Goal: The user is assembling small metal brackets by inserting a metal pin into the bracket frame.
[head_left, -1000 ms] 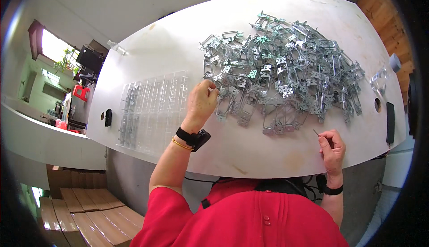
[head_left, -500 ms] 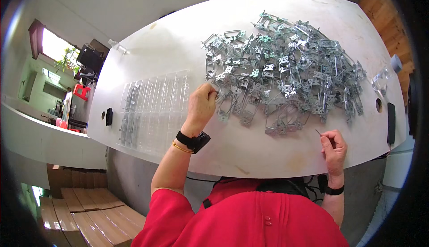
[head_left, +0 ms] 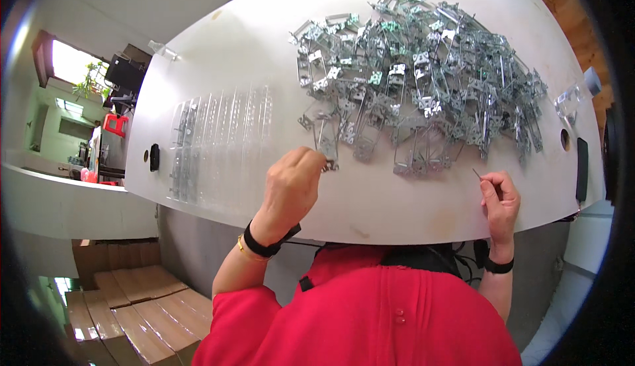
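A large heap of silvery metal bracket frames (head_left: 423,78), made of thin rods and small punched plates, covers the far middle and right of the white table (head_left: 397,214). At the heap's near left side, my left hand (head_left: 293,184) is closed with its fingertips on one end of a bracket frame (head_left: 326,142). That frame points away from me and lies beside the heap. My right hand (head_left: 501,197), near the table's front edge, pinches a thin dark metal pin (head_left: 477,175) between thumb and forefinger. The pin's lower end is hidden in my fingers.
On the left lies a clear plastic tray (head_left: 228,144) with long slots; metal pieces (head_left: 184,147) sit in its left slots. A clear bottle (head_left: 570,103) lies at the right edge, near a table hole (head_left: 565,137) and a black bar (head_left: 582,171). Cardboard boxes (head_left: 142,300) stand lower left.
My left hand has come nearer to me, drawing a bracket frame out at the heap's near left side. My right hand keeps its pinch on the pin. The view has shifted slightly.
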`<state>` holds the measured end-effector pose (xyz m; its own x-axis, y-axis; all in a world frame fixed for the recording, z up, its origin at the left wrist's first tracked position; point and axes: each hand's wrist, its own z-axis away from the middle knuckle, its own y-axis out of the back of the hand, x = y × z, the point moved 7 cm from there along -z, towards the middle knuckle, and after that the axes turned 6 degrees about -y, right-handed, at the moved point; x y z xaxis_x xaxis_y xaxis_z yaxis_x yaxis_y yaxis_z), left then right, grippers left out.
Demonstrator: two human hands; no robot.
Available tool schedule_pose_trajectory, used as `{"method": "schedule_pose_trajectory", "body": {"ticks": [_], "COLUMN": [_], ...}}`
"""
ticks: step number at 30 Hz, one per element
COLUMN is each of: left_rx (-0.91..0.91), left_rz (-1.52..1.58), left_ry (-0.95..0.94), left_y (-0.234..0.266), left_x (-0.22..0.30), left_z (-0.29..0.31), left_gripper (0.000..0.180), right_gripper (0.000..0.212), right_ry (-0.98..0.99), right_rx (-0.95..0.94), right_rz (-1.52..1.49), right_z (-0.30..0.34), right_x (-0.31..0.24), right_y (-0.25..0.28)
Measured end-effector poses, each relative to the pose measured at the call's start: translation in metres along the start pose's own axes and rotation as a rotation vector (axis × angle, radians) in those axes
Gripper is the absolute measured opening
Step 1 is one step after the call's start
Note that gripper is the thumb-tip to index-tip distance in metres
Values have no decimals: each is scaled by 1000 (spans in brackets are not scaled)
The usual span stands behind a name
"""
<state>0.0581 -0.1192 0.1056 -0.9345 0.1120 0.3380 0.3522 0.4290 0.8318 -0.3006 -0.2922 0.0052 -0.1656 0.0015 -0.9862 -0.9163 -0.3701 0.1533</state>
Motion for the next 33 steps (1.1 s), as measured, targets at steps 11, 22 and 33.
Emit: {"method": "schedule_pose_trajectory", "body": {"ticks": [11,22,33], "left_rx": [-344,-282,-52], "left_rz": [135,19,93], "left_ry": [-214,-163,-7], "left_y": [-22,-32,-39], "left_x": [47,21,35], "left_z": [68,73,89], "left_gripper": [25,32,43], "right_gripper": [6,3,7], "right_ry": [32,-34,-4], "right_rx": [-14,32,27], "right_rz": [-15,33,54], "right_z": [-3,-2,-5], "right_x": [8,6,21], "right_y": [1,-1,7]}}
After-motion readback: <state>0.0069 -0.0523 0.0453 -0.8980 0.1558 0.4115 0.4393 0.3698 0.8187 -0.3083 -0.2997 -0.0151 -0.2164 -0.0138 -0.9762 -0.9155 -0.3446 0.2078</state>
